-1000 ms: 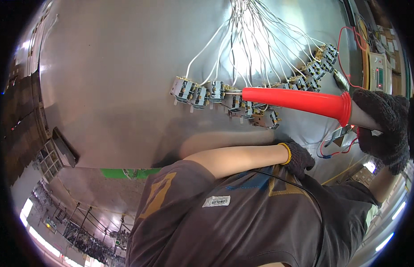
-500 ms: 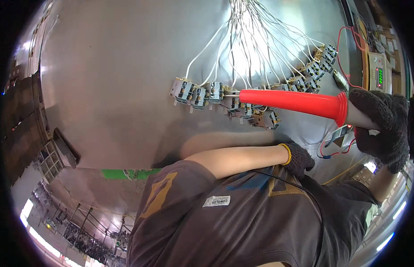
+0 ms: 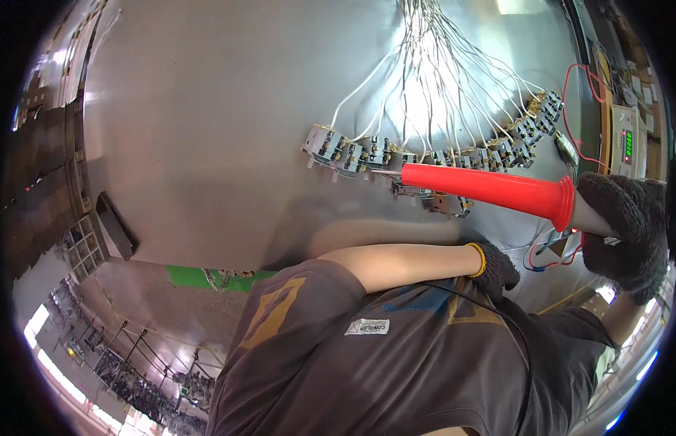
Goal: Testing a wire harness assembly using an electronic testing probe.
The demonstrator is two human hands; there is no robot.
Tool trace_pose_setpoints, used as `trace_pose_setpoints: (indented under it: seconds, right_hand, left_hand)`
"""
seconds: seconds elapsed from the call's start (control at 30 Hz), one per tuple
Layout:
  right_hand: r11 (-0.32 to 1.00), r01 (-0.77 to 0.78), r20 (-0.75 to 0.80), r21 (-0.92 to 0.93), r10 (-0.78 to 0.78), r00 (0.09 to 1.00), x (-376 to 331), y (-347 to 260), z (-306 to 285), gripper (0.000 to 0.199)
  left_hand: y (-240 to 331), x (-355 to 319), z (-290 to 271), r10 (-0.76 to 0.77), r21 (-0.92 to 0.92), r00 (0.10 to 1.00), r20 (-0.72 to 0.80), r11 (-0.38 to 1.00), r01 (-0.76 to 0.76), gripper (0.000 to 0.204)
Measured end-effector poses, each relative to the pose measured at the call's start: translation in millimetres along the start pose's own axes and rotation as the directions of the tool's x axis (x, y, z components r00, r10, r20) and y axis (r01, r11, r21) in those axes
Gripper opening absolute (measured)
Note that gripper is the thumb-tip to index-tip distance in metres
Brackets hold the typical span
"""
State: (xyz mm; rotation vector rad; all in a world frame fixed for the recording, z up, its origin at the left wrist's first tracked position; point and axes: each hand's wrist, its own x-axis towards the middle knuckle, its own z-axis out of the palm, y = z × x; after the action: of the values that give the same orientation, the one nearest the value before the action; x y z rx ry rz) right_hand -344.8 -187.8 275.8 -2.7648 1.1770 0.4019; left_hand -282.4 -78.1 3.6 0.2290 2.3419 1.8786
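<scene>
Here the right hand [image 3: 622,227], in a dark knitted glove, is clenched around the grip of a red cone-shaped probe [image 3: 490,189], just behind the flared red guard that stands between the fingers and the long tapering shaft. The shaft runs leftward from the fist and its thin metal tip reaches the row of small grey switches [image 3: 425,156] lying in a curve on the shiny metal table [image 3: 207,131]; the tip sits at a switch near the middle of the row, though whether it touches cannot be told. White wires [image 3: 432,80] fan out from the switches toward the far edge. The left hand [image 3: 494,270], also in a dark glove with a yellow cuff, rests on the table near the near end of the row, below the probe shaft; its fingers are curled down on the surface, holding nothing that shows. A red lead [image 3: 581,109] loops toward a beige meter with a green display [image 3: 627,142] beyond the right hand.
</scene>
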Motion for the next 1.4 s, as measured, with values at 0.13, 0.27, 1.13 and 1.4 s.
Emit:
trace_pose_setpoints:
  seconds: [0.13,0.27,1.13,1.4]
  right_hand:
    - [1.000,-0.001,0.013,-0.006,0.001,1.000,0,-6,-1,0.075]
    - [1.000,-0.014,0.015,-0.020,0.015,1.000,-1,-8,-5,0.075]
    - [0.995,-0.048,-0.030,-0.083,0.046,0.998,-2,-25,-2,0.069]
    - [0.986,-0.152,0.049,0.065,0.149,0.988,-12,-25,-6,0.070]
  left_hand:
    - [0,2,1,-0.010,0.018,1.000,0.009,1.000,0.010,0.065]
    - [1,1,-1,-0.022,0.019,0.999,0.025,1.000,0.021,0.066]
    - [2,-2,-3,-0.020,0.021,1.000,0.023,1.000,0.020,0.064]
    - [2,-3,-1,0.002,0.034,1.000,0.001,0.999,-0.002,0.063]
